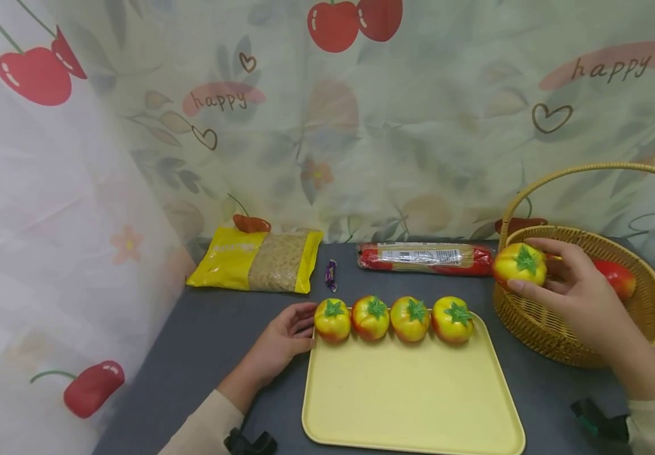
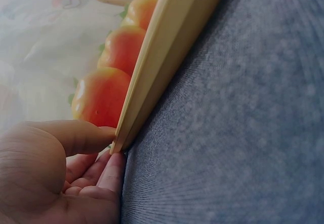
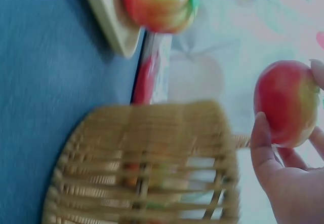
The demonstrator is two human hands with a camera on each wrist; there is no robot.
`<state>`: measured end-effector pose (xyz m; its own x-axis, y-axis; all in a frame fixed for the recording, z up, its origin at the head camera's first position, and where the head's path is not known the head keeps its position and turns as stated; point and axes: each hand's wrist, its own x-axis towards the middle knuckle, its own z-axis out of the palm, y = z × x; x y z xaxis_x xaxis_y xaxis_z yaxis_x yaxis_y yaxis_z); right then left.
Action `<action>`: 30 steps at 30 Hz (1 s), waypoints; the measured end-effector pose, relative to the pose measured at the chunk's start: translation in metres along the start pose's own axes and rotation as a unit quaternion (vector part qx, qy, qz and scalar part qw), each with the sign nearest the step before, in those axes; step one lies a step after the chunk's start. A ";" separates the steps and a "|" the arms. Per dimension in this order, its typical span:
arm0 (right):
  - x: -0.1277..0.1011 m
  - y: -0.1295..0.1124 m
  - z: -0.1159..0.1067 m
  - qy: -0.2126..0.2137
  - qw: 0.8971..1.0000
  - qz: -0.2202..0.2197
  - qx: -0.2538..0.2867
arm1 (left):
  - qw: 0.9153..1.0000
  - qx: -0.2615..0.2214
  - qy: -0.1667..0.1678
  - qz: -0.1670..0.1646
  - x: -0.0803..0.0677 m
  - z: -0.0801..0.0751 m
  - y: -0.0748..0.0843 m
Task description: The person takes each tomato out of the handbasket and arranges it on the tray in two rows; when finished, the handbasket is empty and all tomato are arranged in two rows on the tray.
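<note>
My right hand point(image 1: 585, 303) grips a yellow-red toy tomato point(image 1: 520, 264) with a green star-shaped calyx, raised over the near left rim of a wicker basket point(image 1: 560, 351). In the right wrist view, the thumb and fingers hold this tomato point(image 3: 283, 102) from its sides. My left hand point(image 1: 280, 338) pinches the left edge of a pale yellow tray point(image 1: 407, 398). The left wrist view shows the thumb above the tray rim point(image 2: 134, 100) and fingers beneath it. Several similar tomatoes point(image 1: 409, 319) stand in a row along the tray's far edge, the leftmost beside my left fingertips.
Inside the basket lies another red fruit point(image 1: 617, 278), partly hidden by my right hand. Behind the tray lie a yellow bag of grain-like bits point(image 1: 276, 262), a small purple-wrapped candy point(image 1: 331, 276) and a long red-ended packet point(image 1: 424, 258). The basket's tall handle point(image 1: 588, 167) arches above it.
</note>
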<state>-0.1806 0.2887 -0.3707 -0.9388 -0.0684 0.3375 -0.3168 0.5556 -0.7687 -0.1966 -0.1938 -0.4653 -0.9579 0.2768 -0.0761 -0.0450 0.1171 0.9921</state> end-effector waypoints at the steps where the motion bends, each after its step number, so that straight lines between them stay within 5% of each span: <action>1: -0.001 -0.002 0.002 -0.003 1.000 -0.007 0.007 | 1.000 -0.002 0.000 0.002 0.000 0.000 0.000; 15: -0.014 -0.033 0.051 -0.071 0.989 -0.115 0.066 | 1.000 0.000 0.000 0.003 0.001 0.001 -0.001; 30: -0.029 -0.054 0.107 -0.158 0.979 -0.098 0.082 | 1.000 0.001 0.001 0.007 0.000 0.001 0.001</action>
<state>-0.1506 0.1718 -0.3970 -0.8441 -0.4287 0.3219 -0.4886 0.3680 -0.7911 -0.1959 -0.1924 -0.4645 -0.9592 0.2760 -0.0619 -0.0308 0.1155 0.9928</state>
